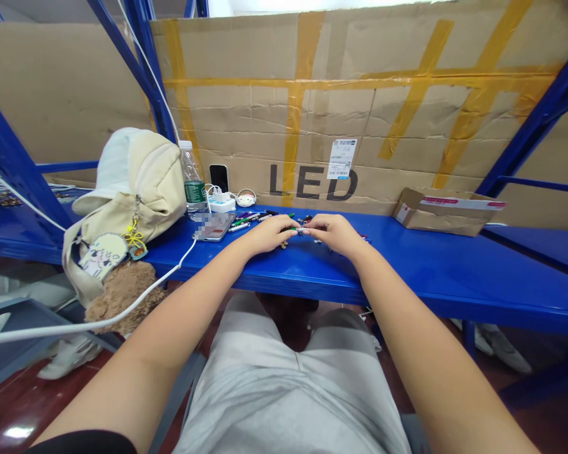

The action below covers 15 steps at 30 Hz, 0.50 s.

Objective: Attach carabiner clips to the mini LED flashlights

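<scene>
My left hand (272, 233) and my right hand (331, 231) meet over the front of the blue table, with fingertips nearly touching. Both are closed in a pinch on a small slim pen (300, 231) with green and silvery parts, mostly covered by the fingers. Several loose pens (246, 219) in green, white, black and purple lie just left of and behind my left hand. Small pieces lie under and between the hands, among them a tan one (284, 244), too small to make out. A few purplish slim items (364, 238) show beyond my right hand.
A phone (213, 226) lies left of the pens, with a white cable near it. Behind stand a bottle (195, 180), a white charger (221, 202) and a cream backpack (137, 183). An open cardboard box (447, 213) sits at right. Taped cardboard (246, 126) walls the back.
</scene>
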Each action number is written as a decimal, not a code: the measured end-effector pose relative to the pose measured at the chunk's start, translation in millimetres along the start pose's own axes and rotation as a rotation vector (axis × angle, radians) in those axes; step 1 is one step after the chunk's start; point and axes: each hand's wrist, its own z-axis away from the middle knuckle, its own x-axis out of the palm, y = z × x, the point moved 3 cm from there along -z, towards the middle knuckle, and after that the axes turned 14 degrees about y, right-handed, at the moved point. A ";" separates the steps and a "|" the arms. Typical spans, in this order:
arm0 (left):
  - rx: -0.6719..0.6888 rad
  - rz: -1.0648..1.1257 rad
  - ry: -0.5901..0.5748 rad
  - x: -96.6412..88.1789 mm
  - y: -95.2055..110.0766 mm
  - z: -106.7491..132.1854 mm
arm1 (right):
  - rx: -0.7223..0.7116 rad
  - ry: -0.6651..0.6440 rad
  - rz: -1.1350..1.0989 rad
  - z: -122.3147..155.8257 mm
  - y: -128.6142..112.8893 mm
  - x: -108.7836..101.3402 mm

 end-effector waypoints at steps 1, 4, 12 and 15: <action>0.072 -0.042 0.043 -0.8 1.4 -0.2 | 0.054 -0.005 -0.021 0.4 1.0 -0.3; 0.230 -0.135 0.138 -2.4 4.0 0.0 | 0.180 0.012 -0.076 1.7 1.7 -1.5; 0.303 -0.420 0.321 -6.7 8.1 3.0 | 0.279 0.014 -0.094 3.2 -7.1 0.5; 0.342 -0.488 0.347 -7.2 13.0 3.4 | 0.288 -0.058 -0.124 5.3 -8.7 3.4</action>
